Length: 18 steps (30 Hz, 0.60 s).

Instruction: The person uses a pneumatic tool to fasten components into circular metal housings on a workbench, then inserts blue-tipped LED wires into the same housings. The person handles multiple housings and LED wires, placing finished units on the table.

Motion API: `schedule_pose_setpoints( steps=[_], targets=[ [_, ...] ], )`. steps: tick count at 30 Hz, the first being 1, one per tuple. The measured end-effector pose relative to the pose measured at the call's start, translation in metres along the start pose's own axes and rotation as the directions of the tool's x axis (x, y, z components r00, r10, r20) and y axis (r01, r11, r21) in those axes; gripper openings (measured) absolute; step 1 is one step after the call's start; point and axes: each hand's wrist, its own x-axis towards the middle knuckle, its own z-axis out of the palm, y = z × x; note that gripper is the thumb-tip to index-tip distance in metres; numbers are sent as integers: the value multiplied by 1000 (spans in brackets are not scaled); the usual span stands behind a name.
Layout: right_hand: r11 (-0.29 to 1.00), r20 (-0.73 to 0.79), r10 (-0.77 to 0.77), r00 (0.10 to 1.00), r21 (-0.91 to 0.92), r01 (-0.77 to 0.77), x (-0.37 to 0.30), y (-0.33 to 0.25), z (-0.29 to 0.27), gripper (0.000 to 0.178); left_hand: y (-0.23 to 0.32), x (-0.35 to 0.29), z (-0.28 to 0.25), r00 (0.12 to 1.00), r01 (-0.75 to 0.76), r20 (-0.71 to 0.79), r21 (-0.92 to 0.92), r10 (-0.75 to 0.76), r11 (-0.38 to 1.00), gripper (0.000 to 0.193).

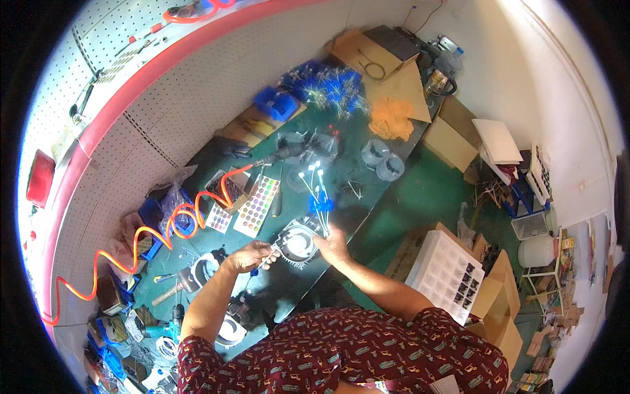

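Note:
In front of me on the dark green bench lies a round, light metal housing (pixel 298 244) with a ribbed lower edge. My left hand (pixel 254 256) is closed at its left side, fingers pinched around something small and pale that I cannot make out. At the housing's right side my right hand (pixel 333 245) is closed on the lower ends of white wires (pixel 324 218). These wires run up past a blue piece (pixel 320 202) to white connectors at their far ends. The fingertips of the right hand are partly hidden.
An orange coiled air hose (pixel 197 213) crosses the left side toward a dark air tool (pixel 285 154). Sticker sheets (pixel 257 205), a hammer (pixel 186 281) and clear cups (pixel 390 167) stand or lie around. Orange gloves (pixel 391 119) sit farther back; a white tray (pixel 438 269) is right.

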Motion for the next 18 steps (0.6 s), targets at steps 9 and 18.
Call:
schedule_pose_setpoints(
  steps=[9, 18],
  targets=[
    [995, 4, 40, 999, -95, -40, -4, -6, -7, 28, 3, -2, 50, 679, -127, -44, 976, 733, 176, 22],
    [986, 34, 67, 997, -155, -61, 2, -13, -3, 30, -1, 3, 3, 993, -59, -79, 279, 84, 959, 20]
  ],
)
